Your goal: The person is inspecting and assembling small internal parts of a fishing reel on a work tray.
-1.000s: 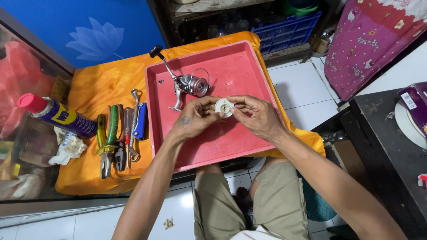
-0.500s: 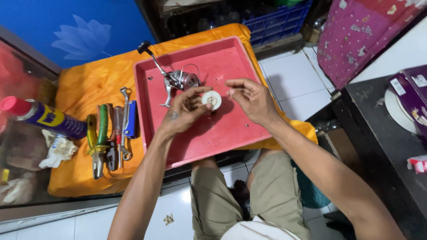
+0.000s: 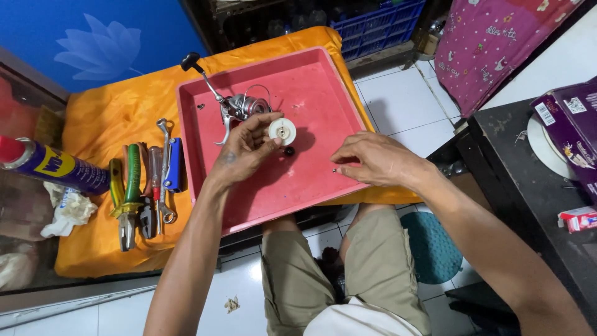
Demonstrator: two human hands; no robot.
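The left hand (image 3: 245,149) pinches a white round spool (image 3: 282,131) by its rim, held just above the red tray (image 3: 311,193) and right beside the silver spinning reel (image 3: 239,107) lying in it. The right hand (image 3: 373,160) rests low on the tray, fingertips closed on a tiny part (image 3: 334,169). Pliers (image 3: 127,199) and a wrench (image 3: 164,168) lie on the orange cloth (image 3: 99,118) covering the tabletop.

— How many trays do you have in front of you?
— You've got one red tray (image 3: 323,186), one fishing reel (image 3: 239,107) and one white spool (image 3: 282,131).
— And beside it?
— One spray can (image 3: 53,168), one crumpled rag (image 3: 67,211), two pliers (image 3: 127,199).
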